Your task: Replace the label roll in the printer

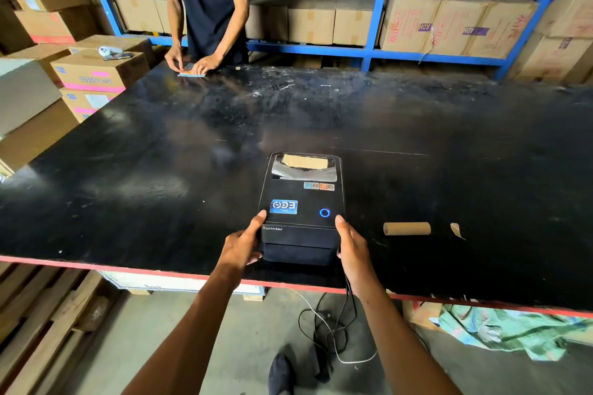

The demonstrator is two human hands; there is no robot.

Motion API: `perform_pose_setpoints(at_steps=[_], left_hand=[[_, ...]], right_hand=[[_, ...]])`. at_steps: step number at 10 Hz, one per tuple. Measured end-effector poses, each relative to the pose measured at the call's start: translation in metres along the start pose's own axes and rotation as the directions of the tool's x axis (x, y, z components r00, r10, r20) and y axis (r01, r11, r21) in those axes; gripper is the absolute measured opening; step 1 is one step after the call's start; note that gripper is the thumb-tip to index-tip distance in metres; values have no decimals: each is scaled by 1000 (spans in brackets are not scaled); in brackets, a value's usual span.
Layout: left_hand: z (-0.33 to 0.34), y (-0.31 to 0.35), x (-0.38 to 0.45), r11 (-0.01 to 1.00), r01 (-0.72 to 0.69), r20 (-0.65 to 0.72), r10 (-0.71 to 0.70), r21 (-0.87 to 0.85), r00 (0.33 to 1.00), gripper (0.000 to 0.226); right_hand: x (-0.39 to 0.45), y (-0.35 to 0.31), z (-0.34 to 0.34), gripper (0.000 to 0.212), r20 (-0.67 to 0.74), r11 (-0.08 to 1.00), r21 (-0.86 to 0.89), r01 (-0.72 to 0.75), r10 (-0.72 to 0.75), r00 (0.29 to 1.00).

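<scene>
Printer: black plastic box-shaped label printer (301,208) sits near the front edge of the black scratched worktable (160,154), lid down, blue ring light lit on its top.
Left hand: my left hand (244,244) clasps the printer's left front corner, thumb on top, fingers wrapped round the side.
Right hand: my right hand (351,247) clasps the right front corner the same way, thumb up on the lid edge.
Window: through the clear pane at the rear of the lid I see something brown and pale inside; whether that is a fresh roll I cannot tell.
Spent core: bare brown cardboard tube (407,228) lies on the table to the right of the printer, apart from it, its long axis running left to right.
Scrap: small torn brown paper piece (457,230) lies further right.
Key relation: printer's long axis runs straight away from me, and both hands sit level at its near end, so neither is nearer.
Judgement: lid looks closed, so I am likely squaring or shifting the printer.
</scene>
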State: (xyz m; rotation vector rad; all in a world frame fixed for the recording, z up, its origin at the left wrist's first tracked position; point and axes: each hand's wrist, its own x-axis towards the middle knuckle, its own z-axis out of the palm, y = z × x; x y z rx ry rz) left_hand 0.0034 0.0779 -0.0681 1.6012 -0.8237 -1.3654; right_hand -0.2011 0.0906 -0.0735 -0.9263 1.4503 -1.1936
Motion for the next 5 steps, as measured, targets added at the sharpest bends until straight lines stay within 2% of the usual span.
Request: perform_pose_setpoints(at_steps=[4,5], left_hand=[[-1,8,-2,1000,-2,21,1,28,1000,47],[-18,-21,-21,998,-44,-76,47,42,996,57]], right_hand=[[-3,-8,-1,41,6,1000,-13,25,-25,1000],[-20,13,-13,31,-137,993,-68,92,-101,985]])
